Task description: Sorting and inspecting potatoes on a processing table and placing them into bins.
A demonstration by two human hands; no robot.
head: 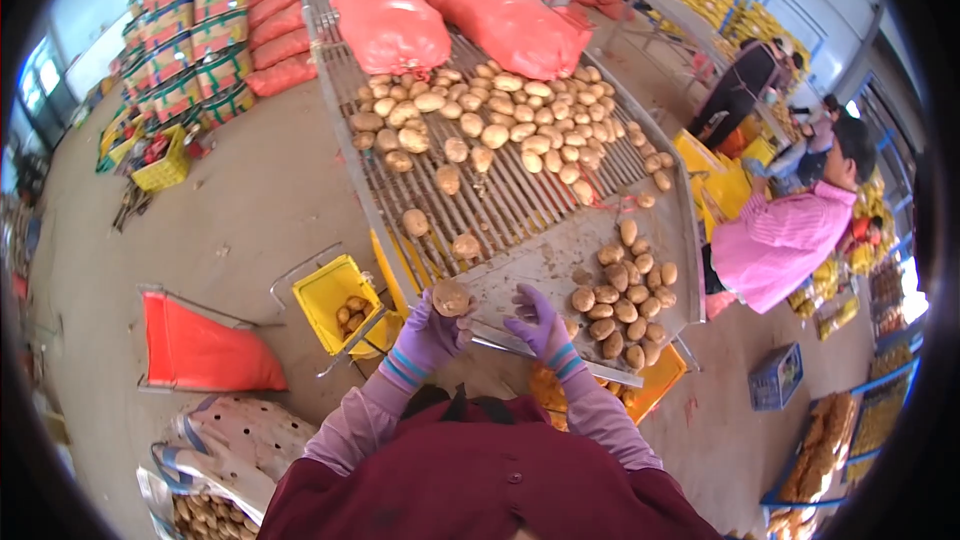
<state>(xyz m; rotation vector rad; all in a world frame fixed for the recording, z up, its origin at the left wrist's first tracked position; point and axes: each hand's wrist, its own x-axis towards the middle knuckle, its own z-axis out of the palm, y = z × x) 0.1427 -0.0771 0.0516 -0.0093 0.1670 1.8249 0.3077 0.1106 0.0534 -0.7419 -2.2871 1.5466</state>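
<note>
My left hand (433, 330), in a purple glove, is closed around a potato (451, 298) at the near left corner of a metal sorting table (517, 270). To its right my gloved right hand (538, 321) is over the table's front edge with its fingers apart and nothing in them. Close to that hand, a group of potatoes (625, 300) lies on the flat metal plate. Farther up, many more potatoes (510, 112) are spread over the slatted part (427, 187). Two full red sacks (394, 19) rest at the far end.
A yellow crate (330, 300) holding potatoes stands left of the table. An orange crate (660, 382) sits below the front edge. A red sack on a frame (202, 345) is at the left. A person in a pink shirt (787, 232) stands at the right; stacked sacks (281, 22) line the back.
</note>
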